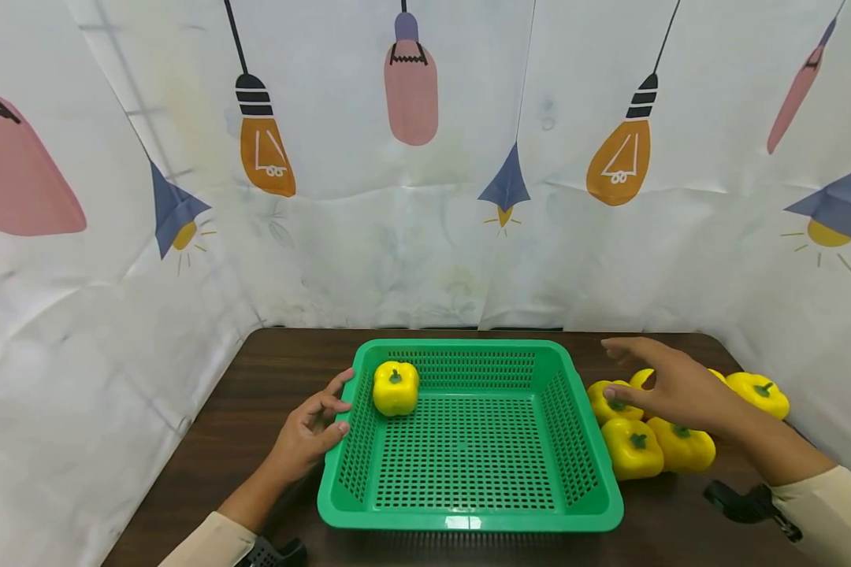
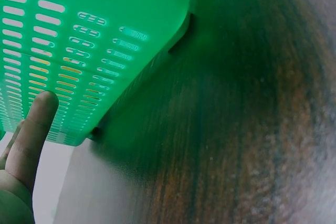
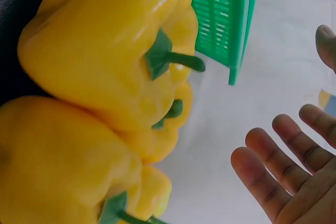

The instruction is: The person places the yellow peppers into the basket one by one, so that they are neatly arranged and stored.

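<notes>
While the left hand (image 1: pixel 308 433) touched the left side of a green, rectangular, perforated plastic basket (image 1: pixel 468 521) with slightly bent fingers spread apart, the right hand (image 1: pixel 674 390) hung above a cluster of blocky yellow bell peppers with green stems (image 1: pixel 631 449), its thumb well apart from its fingers. The cluster lay just beside the basket's right side on a dark brown, wood-grained table (image 1: pixel 276 370). One glossy yellow bell pepper (image 1: pixel 395 390) sat inside the basket's far left corner.

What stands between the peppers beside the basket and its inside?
The right wall of the basket does; the peppers would probably need lifting over its rim. Nothing visible stands between them and the right grip.
</notes>
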Demonstrator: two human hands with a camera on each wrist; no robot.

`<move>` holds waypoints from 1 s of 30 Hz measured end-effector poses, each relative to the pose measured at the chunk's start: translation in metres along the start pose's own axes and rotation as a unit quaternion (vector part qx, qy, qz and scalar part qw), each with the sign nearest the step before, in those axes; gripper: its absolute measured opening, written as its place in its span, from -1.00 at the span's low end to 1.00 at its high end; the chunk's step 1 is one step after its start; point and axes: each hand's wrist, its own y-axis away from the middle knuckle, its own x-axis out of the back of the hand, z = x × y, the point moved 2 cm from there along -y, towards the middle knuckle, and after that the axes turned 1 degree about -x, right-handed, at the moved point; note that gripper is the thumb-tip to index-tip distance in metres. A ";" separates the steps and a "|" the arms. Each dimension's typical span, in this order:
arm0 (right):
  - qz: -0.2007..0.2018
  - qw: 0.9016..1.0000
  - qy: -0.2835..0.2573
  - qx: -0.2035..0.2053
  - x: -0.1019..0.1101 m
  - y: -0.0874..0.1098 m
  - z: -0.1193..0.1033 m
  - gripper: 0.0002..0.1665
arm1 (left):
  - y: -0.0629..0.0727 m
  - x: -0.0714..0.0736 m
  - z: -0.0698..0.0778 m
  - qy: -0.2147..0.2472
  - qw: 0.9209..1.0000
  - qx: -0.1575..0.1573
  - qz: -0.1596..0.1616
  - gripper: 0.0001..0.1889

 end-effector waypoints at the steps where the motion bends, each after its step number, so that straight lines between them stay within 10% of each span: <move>1: 0.001 1.000 0.002 0.003 0.001 0.001 0.002 -0.14 | 0.000 0.000 0.000 -0.001 1.000 0.002 0.002 -0.74; 30: 0.062 0.996 0.068 0.017 0.013 0.040 0.051 -0.32 | 0.000 0.001 -0.001 0.008 1.000 -0.003 -0.006 -0.76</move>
